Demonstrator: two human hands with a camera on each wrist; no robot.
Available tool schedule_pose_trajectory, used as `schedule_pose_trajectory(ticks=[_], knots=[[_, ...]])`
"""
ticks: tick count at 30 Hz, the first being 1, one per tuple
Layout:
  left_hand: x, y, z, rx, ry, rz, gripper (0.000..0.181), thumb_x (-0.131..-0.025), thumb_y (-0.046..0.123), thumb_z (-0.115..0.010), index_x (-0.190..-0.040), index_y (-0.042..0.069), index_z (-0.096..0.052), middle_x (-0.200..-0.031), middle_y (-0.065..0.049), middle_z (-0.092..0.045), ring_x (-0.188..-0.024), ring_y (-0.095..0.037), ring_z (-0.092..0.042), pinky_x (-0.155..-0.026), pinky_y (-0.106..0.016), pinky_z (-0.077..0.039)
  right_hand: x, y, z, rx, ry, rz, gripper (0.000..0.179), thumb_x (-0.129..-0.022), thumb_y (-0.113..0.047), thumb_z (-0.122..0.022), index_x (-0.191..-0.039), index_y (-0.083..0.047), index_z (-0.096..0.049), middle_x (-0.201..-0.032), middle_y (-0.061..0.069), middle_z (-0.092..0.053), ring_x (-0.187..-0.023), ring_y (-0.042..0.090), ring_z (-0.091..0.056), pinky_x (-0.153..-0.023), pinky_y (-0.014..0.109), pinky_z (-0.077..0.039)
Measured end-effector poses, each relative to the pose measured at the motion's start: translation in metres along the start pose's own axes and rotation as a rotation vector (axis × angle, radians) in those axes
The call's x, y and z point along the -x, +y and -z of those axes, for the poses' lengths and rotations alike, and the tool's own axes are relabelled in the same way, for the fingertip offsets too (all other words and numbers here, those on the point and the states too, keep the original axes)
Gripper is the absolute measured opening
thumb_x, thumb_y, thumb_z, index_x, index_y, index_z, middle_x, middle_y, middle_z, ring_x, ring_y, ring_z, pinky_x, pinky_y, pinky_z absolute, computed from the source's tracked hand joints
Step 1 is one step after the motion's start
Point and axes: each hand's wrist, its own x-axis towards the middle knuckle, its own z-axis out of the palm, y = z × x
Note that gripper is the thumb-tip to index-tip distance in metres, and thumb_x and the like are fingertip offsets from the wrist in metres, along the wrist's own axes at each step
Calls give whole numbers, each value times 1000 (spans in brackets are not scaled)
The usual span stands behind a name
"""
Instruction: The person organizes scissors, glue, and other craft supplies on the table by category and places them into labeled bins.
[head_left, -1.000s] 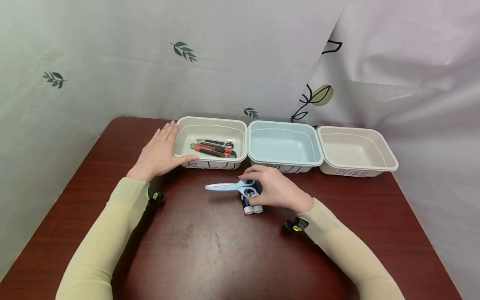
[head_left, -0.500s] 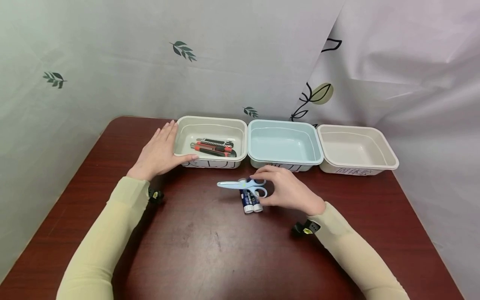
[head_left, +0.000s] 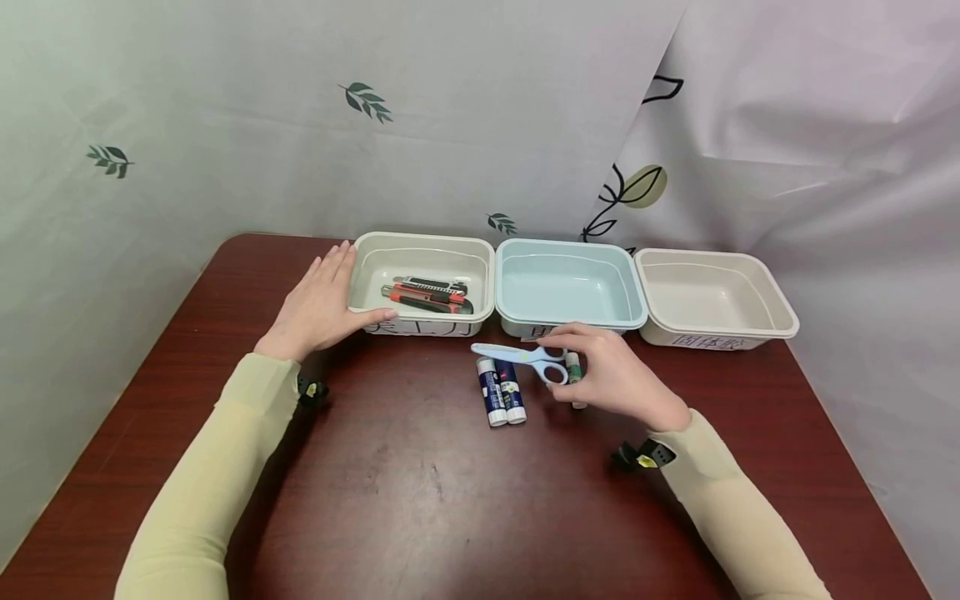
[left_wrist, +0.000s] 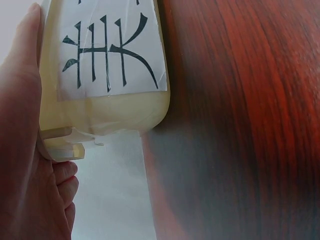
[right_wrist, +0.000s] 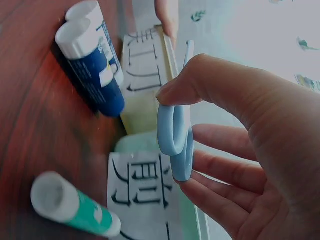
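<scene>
Light blue scissors (head_left: 517, 353) are pinched by their handle loops between the thumb and fingers of my right hand (head_left: 611, 371), held above the table in front of the blue bin (head_left: 570, 321). Their blades point left. My left hand (head_left: 315, 304) rests against the left corner of the left beige bin (head_left: 420, 327), thumb along its front rim and fingers straight along its side. Several utility knives (head_left: 427, 296) lie inside that bin. Two dark blue glue sticks (head_left: 501, 392) lie side by side on the table below the blades. A green glue stick (right_wrist: 82, 212) is partly hidden behind my right hand in the head view.
A second beige bin (head_left: 716, 337) stands at the right end of the row, with the blue bin in the middle. Each bin has a handwritten paper label on its front. A pale patterned sheet (head_left: 480, 117) hangs behind the dark red wooden table (head_left: 420, 517).
My right hand has moved to the right with the scissors, uncovering the two blue glue sticks; the green one now shows beside it. My left hand has stayed in place.
</scene>
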Motion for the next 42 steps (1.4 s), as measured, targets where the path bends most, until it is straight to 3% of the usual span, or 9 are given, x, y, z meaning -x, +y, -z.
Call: schedule_pose_trajectory(ticks=[8,14,23,35,42], knots=[[0,0,-1,4,-2,2,123,-84,79,-59,-159,-8,-14,-166,-24,-14,-154,-34,-10,-125,-45,-4,10,12,12,20,43,2,52,-73,-20,-88,-122,-7,-74,-120,2,-68,-106,19,-65,-88,41,-55],[0,0,0,-2,6,-3,123,-84,78,-59,-159,-8,-15,-166,-25,-15,-153,-35,-11,-125,-46,-5,13,18,21,6,87,1,52,-71,-14,-89,-120,-7,-75,-118,3,-68,-101,23,-65,-82,40,-54],[0,1,0,1,6,-5,123,-85,78,-59,-159,-8,-14,-166,-24,-15,-153,-35,-12,-125,-45,-4,17,23,36,-22,135,-64,51,-72,-7,-86,-122,-8,-74,-121,5,-68,-101,26,-65,-84,45,-52],[0,1,0,6,2,-3,123,-84,79,-59,-159,-8,-14,-165,-25,-15,-153,-35,-12,-125,-45,-4,12,38,50,-16,217,-118,51,-72,-5,-85,-122,-9,-75,-120,6,-69,-108,26,-65,-88,37,-49],[0,0,0,7,7,-4,123,-84,78,-60,-159,-8,-15,-165,-25,-16,-153,-35,-12,-125,-46,-5,3,47,59,-31,187,-155,52,-72,-3,-85,-123,-4,-73,-122,11,-68,-109,33,-65,-94,50,-51]])
